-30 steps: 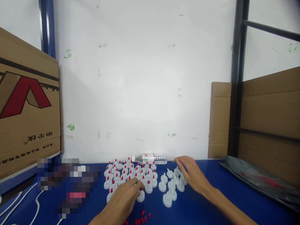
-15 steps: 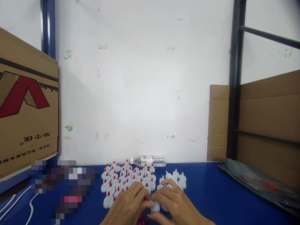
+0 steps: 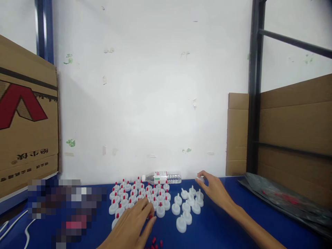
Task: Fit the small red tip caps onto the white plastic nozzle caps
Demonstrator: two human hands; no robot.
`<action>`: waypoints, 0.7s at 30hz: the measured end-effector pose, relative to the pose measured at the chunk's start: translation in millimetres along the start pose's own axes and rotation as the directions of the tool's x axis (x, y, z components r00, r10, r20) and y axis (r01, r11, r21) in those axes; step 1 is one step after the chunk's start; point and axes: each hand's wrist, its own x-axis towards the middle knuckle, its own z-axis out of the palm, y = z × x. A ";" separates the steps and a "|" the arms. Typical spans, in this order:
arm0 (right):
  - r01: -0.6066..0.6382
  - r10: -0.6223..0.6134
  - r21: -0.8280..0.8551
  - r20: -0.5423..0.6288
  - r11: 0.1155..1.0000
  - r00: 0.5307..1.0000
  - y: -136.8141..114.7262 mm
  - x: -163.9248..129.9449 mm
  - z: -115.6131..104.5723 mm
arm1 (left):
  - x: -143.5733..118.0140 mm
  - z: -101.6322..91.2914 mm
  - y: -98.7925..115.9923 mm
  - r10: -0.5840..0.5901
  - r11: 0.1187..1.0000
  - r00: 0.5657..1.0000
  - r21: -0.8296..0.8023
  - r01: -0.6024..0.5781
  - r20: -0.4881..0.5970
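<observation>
While the right hand [image 3: 214, 188] is pinching a white cap [image 3: 200, 179] above the uncapped cluster [image 3: 187, 205] on the blue counter [image 3: 228, 221], the left hand [image 3: 135, 221], loosely curled, is fingering a red tip [image 3: 150, 217]; joining them needs careful alignment.

Bright even light, soft focus, wide-angle edge distortion.
</observation>
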 end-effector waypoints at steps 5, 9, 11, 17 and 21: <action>-0.041 0.041 -0.006 0.056 0.999 0.998 23.6 -3.3 15.2 | -2.5 8.6 -2.5 0.010 0.997 0.997 0.070 -0.016 0.080; -0.036 0.035 0.008 0.124 0.999 0.992 29.8 -5.0 17.3 | -2.7 12.8 -7.6 -0.018 0.995 0.995 0.101 0.008 0.101; -0.016 0.013 0.022 0.153 1.000 0.988 28.5 -5.5 16.0 | -2.4 12.5 -9.3 -0.019 0.996 0.994 0.086 0.009 0.106; 0.001 -0.008 0.060 0.128 0.998 0.992 8.4 -4.3 6.0 | -2.3 3.5 -5.7 -0.069 0.995 0.989 0.081 0.058 0.130; 0.068 -0.084 0.109 0.149 0.992 0.985 -23.8 -7.1 -0.6 | -2.7 -2.2 -1.0 -0.068 0.997 0.986 0.050 0.060 0.155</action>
